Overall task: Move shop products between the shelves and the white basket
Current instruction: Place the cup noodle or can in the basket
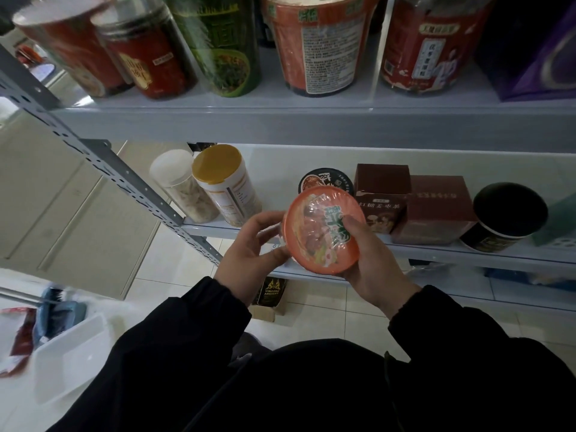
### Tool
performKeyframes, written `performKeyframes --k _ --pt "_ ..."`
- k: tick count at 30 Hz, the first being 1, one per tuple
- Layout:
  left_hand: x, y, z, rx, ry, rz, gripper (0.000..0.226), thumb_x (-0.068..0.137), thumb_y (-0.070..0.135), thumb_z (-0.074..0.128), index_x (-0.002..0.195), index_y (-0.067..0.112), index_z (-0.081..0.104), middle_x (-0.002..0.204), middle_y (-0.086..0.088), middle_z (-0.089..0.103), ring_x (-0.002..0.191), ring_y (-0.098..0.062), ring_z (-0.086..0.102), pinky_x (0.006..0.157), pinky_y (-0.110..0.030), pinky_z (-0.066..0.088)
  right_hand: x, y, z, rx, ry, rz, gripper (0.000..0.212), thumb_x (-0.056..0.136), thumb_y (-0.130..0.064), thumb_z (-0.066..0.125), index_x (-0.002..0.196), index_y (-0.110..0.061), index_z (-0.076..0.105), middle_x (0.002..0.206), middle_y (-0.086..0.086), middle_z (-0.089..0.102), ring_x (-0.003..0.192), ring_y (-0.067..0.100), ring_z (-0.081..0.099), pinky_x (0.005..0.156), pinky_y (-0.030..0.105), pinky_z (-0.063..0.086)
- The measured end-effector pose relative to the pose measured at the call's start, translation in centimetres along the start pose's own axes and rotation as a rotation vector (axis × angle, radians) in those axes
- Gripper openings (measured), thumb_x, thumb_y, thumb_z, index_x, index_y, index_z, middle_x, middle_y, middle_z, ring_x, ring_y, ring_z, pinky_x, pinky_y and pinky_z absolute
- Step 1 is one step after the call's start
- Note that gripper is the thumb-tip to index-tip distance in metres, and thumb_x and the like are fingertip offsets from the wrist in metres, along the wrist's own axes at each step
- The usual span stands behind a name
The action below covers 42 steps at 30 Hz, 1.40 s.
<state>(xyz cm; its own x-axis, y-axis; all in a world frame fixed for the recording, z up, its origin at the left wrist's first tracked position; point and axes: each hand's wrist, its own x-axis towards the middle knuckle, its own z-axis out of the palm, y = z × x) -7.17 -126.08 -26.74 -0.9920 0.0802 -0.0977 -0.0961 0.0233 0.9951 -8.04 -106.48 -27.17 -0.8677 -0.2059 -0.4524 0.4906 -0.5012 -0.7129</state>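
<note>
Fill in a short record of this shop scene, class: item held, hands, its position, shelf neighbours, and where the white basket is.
Item held: orange instant noodle bowl, film-wrapped, lid facing the camera
Hands: left hand grips its left edge; right hand grips its right edge, thumb on the lid
Position: held in front of the lower shelf
Neighbours: black-lidded noodle bowl directly behind; brown box to the right
White basket: lower left, beside the person
</note>
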Motion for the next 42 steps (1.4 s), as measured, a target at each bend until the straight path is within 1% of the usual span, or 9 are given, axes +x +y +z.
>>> performKeyframes --k 4,10,16,20,24,27,33,39,42 --pt "-0.1 0.5 0.5 -0.141 0.021 -0.099 0.028 0.090 -0.009 0.060 0.104 0.015 0.061 0.111 0.001 0.071 0.090 -0.020 0.068 0.074 -0.034 0.058 0.2 0.1 -0.5 -0.136 0.052 -0.121 0.018 0.103 -0.030 0.054 0.121 -0.030 0.055 0.121 0.005 0.069 0.099 0.021 0.074 0.078 0.044 0.062" --pt "-0.3 1.2 0.7 -0.235 0.036 -0.281 0.033 0.085 0.040 0.069 0.095 0.015 0.051 0.081 0.005 0.070 0.073 -0.014 0.069 0.064 -0.034 0.059 0.6 -0.1 -1.1 -0.254 0.038 -0.137 0.019 0.106 -0.034 0.050 0.116 -0.028 0.065 0.102 -0.003 0.078 0.094 0.019 0.075 0.076 0.040 0.060" --pt "0.5 0.8 0.0 -0.158 0.101 -0.426 0.016 0.085 0.012 0.052 0.101 0.013 0.053 0.090 -0.007 0.070 0.075 -0.019 0.067 0.070 -0.038 0.059 1.4 -0.2 -0.8 -0.393 0.009 -0.103 0.022 0.105 -0.037 0.052 0.118 -0.033 0.070 0.109 0.000 0.078 0.101 0.019 0.075 0.089 0.041 0.058" --pt "0.3 0.4 -1.6 0.336 0.121 -0.080 0.038 0.088 0.029 0.061 0.124 0.025 0.051 0.133 -0.001 0.058 0.112 0.000 0.060 0.088 -0.024 0.055 2.0 -0.3 0.0 -0.506 0.030 -0.121 0.019 0.101 -0.040 0.059 0.114 -0.037 0.072 0.105 -0.005 0.079 0.098 0.013 0.075 0.090 0.039 0.059" --pt "0.5 0.2 -2.0 0.965 -0.046 0.362 0.086 0.068 0.069 0.070 0.136 0.022 0.045 0.155 -0.010 0.036 0.146 -0.028 0.035 0.116 -0.044 0.038 2.9 -0.3 1.4 -0.652 -0.001 -0.162 0.014 0.099 -0.044 0.063 0.103 -0.044 0.076 0.103 -0.016 0.077 0.097 0.004 0.073 0.093 0.036 0.058" --pt "0.8 -0.1 -1.4 1.242 -0.085 0.392 0.101 0.054 0.079 0.063 0.133 0.019 0.044 0.162 -0.019 0.030 0.149 -0.041 0.029 0.115 -0.061 0.036 3.5 -0.3 2.6 -0.693 -0.036 -0.163 0.014 0.099 -0.047 0.061 0.099 -0.046 0.074 0.101 -0.019 0.076 0.097 0.002 0.071 0.094 0.036 0.058" --pt "2.5 -0.5 -2.5 1.253 -0.055 0.323 0.091 0.055 0.067 0.062 0.125 0.009 0.054 0.147 -0.022 0.044 0.131 -0.043 0.045 0.107 -0.054 0.044 5.8 0.0 2.9 -0.733 -0.055 -0.033 0.046 0.095 -0.073 0.045 0.113 -0.041 0.073 0.116 -0.012 0.073 0.116 0.014 0.067 0.098 0.044 0.057" --pt "5.5 -2.6 -3.3 1.251 -0.079 0.193 0.093 0.053 0.068 0.058 0.122 0.007 0.056 0.139 -0.024 0.049 0.123 -0.046 0.049 0.103 -0.053 0.046 8.1 -1.7 2.0 -1.494 0.035 -0.568 0.041 0.102 -0.023 0.059 0.142 -0.012 0.058 0.140 0.006 0.058 0.132 0.019 0.050 0.110 0.027 0.036" --pt "7.2 -3.5 -3.2 1.269 -0.136 0.136 0.093 0.054 0.067 0.054 0.126 0.008 0.054 0.142 -0.027 0.046 0.124 -0.048 0.048 0.106 -0.054 0.044 10.1 -2.1 1.6 -1.854 -0.001 -0.511 0.058 0.099 -0.017 0.060 0.154 -0.007 0.043 0.158 0.013 0.040 0.148 0.031 0.034 0.122 0.039 0.027"
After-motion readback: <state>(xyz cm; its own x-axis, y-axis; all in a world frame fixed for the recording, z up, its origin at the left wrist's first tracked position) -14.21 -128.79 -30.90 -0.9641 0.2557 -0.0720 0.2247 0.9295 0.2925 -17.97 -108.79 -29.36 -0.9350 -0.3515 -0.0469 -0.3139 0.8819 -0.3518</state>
